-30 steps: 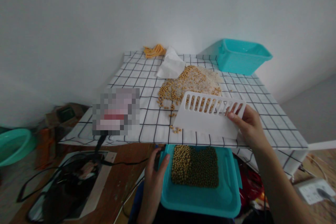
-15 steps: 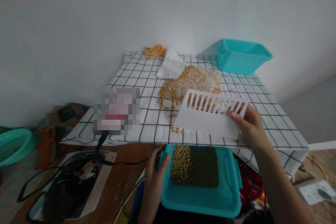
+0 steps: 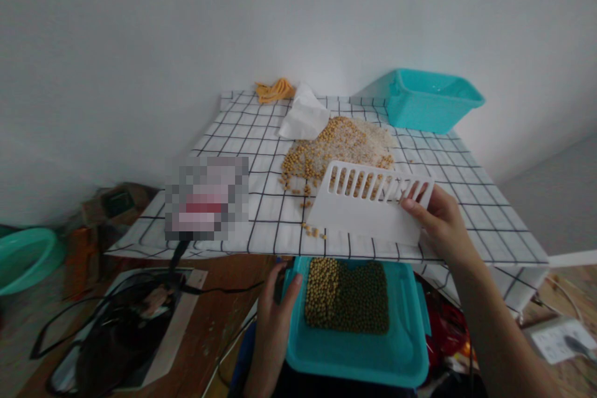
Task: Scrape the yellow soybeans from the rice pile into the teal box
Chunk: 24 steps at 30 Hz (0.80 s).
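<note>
My right hand (image 3: 443,224) grips the right end of a white slotted plastic scraper (image 3: 368,211), held upright on the checked tablecloth (image 3: 261,199) in front of a pile of soybeans mixed with rice (image 3: 338,146). A few loose soybeans (image 3: 313,231) lie by the scraper's left corner. My left hand (image 3: 276,311) holds the left rim of a teal tray (image 3: 401,348) below the table's edge; the tray contains soybeans and green beans (image 3: 347,295).
A teal tub (image 3: 426,99) stands at the table's back right. White tissue (image 3: 303,115) and an orange bundle (image 3: 274,90) lie at the back. A pixelated object (image 3: 206,198) sits at the left. Cables and a dark bag (image 3: 116,329) lie on the floor, with a green basin (image 3: 23,258) far left.
The scraper and my right hand shifted slightly back and forth near the table edge; otherwise nothing has visibly changed.
</note>
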{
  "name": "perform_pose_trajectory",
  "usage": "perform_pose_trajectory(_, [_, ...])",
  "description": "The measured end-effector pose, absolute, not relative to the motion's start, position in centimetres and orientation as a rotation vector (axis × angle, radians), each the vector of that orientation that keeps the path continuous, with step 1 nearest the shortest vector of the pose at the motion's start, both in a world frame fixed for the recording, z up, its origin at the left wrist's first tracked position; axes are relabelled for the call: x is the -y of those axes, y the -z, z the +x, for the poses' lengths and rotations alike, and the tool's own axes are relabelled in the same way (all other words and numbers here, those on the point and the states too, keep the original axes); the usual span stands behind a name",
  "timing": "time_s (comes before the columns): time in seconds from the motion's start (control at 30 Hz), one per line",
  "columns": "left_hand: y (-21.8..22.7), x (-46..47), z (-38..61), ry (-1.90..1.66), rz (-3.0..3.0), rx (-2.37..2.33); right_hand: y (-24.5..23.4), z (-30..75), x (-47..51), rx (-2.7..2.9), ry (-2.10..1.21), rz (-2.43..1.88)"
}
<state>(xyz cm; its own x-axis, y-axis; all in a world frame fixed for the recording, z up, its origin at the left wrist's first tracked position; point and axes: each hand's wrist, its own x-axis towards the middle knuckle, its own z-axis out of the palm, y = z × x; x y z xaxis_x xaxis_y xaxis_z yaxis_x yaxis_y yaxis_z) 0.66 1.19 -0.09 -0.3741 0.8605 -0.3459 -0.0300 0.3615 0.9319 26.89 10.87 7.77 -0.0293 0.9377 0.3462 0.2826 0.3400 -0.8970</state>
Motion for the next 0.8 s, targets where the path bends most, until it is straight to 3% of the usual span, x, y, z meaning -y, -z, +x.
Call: perform_pose_trajectory(0.8, [0.82,-1.16,0.60,-1.192,0.702,-1.640,-7.50,27.03,-11.15,1.611,-0.863,-1.142])
